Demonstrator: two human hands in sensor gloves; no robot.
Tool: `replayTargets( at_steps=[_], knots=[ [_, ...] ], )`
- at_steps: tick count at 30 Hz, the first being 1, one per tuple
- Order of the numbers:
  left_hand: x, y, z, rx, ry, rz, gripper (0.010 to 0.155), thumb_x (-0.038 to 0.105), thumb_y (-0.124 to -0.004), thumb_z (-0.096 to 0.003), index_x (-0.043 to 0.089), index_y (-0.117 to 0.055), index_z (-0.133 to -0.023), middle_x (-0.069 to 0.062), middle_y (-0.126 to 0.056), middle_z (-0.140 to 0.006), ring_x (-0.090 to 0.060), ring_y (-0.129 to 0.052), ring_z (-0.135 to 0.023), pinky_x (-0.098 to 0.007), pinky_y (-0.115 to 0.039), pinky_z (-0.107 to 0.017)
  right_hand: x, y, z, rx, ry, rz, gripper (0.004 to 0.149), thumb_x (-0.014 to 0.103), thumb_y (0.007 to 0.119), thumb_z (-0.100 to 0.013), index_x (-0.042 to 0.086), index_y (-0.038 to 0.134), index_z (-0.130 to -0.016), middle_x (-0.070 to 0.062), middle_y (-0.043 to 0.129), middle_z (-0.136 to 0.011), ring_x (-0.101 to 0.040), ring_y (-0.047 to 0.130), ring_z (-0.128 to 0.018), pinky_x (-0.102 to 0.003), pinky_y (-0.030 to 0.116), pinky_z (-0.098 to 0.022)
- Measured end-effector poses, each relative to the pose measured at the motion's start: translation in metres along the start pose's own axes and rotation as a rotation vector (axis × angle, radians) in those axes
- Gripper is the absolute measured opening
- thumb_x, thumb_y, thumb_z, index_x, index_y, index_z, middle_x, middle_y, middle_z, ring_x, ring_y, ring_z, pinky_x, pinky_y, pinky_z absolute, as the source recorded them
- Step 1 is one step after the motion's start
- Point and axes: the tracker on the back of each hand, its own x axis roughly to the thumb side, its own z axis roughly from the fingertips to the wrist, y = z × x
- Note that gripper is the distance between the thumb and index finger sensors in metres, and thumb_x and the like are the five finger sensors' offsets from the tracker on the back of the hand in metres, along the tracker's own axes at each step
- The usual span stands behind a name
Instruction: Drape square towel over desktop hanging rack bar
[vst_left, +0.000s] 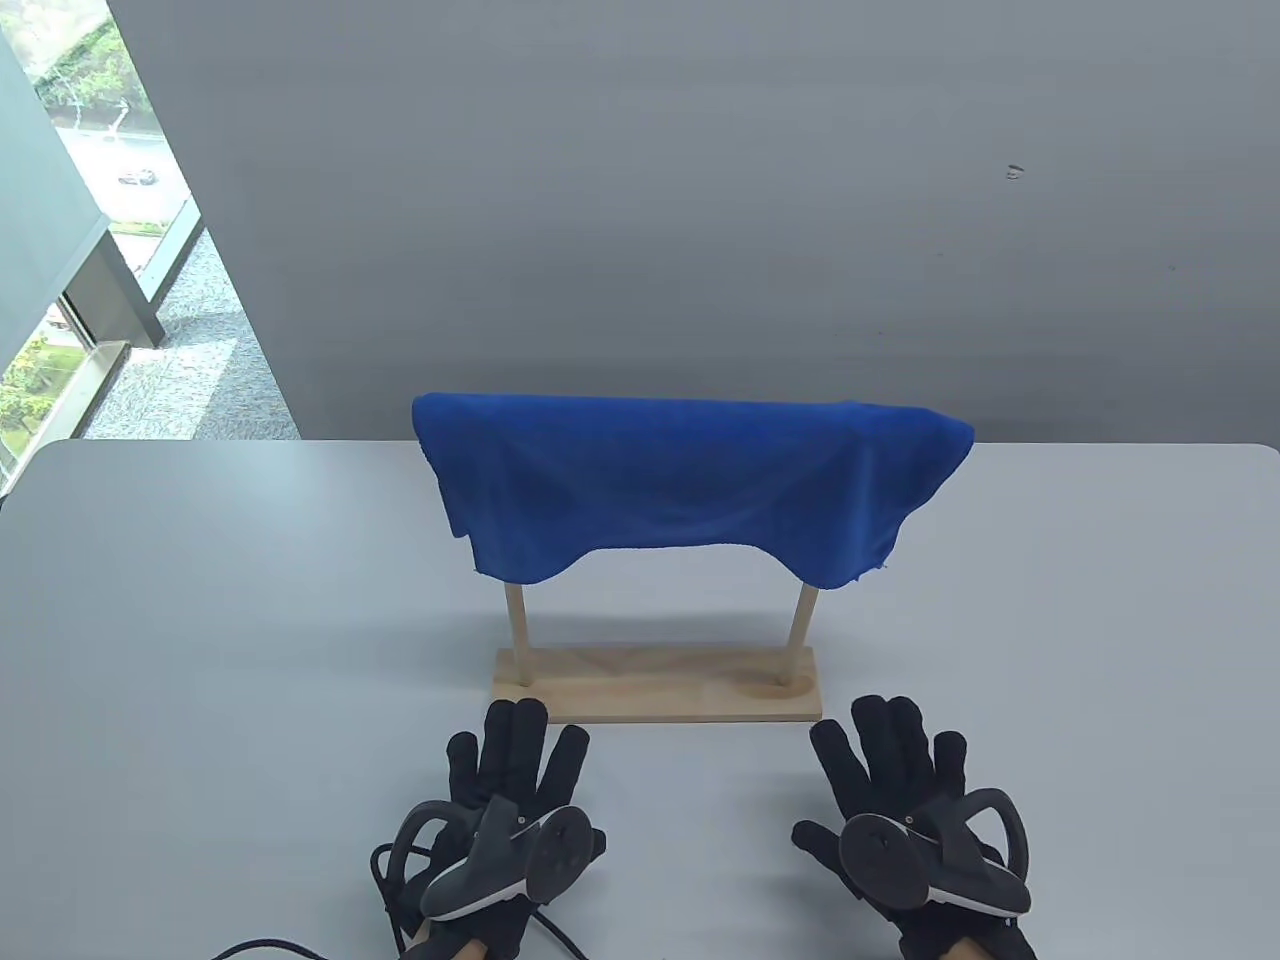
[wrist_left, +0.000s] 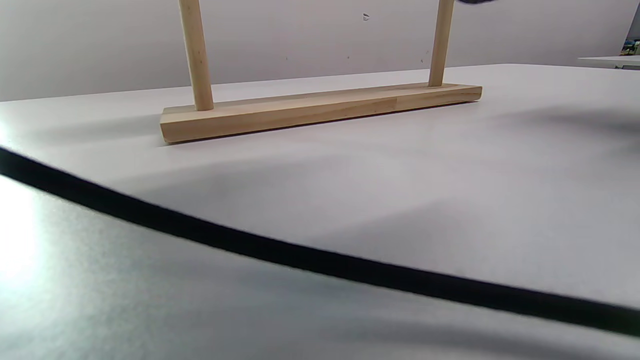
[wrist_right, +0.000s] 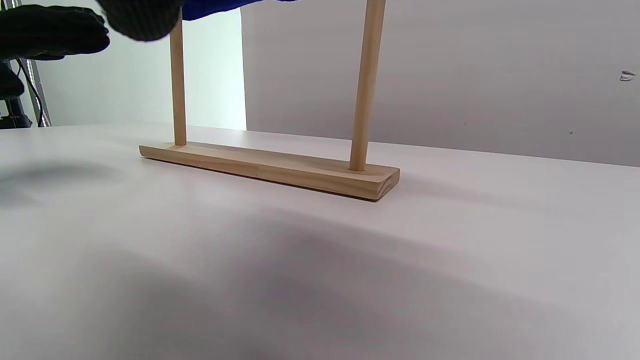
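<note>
The blue square towel (vst_left: 690, 485) hangs draped over the top bar of the wooden rack (vst_left: 655, 683), covering the bar from end to end; its front flap falls partway down the two upright posts, lower at each post than in the middle. The rack stands on the grey table (vst_left: 200, 620) about midway between the left and right edges, its flat base near the front edge. Nothing on the table serves as a container.

The left hand (vst_left: 510, 800) lies flat with fingers spread wide, holding nothing, its fingertips just short of the base's left end. The right hand (vst_left: 905, 800) lies the same way, fingers wide and empty, just before the base's right end.

The left wrist view, low over the table, shows only the base and the lower posts, plus a black cable (wrist_left: 320, 260) running across the surface; the towel and that hand's fingers are out of its frame. The right wrist view shows a sliver of the towel's blue hem at the top edge and dark gloved fingers (wrist_right: 50, 30) in the upper left corner.
</note>
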Motion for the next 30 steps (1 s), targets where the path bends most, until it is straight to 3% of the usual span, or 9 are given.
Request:
replayTargets(
  at_steps=[8,30],
  knots=[
    [-0.004,0.002,0.002,-0.004,-0.011,0.034,0.087,0.062,-0.054,-0.0494,0.019,-0.004,-0.106,-0.028,0.005,-0.105,-0.053,-0.007,-0.103,-0.073,-0.025,-0.069,-0.013,0.004,0.000,0.046,0.060,-0.058,0.083,0.054,0.051,-0.061,0.002,0.008,-0.108,-0.041,0.001,-0.104,-0.068,0.014,-0.095,-0.082,0.022,-0.057],
    [-0.009,0.003,0.003,-0.021,0.012,0.055,0.087,0.062,-0.054,-0.0495,0.018,-0.006,-0.107,-0.028,0.005,-0.106,-0.053,-0.007,-0.103,-0.073,-0.024,-0.069,-0.016,0.004,0.001,0.071,0.066,-0.089,0.081,0.054,0.050,-0.061,0.001,0.010,-0.108,-0.042,0.004,-0.105,-0.068,0.017,-0.095,-0.081,0.024,-0.057]
  ],
)
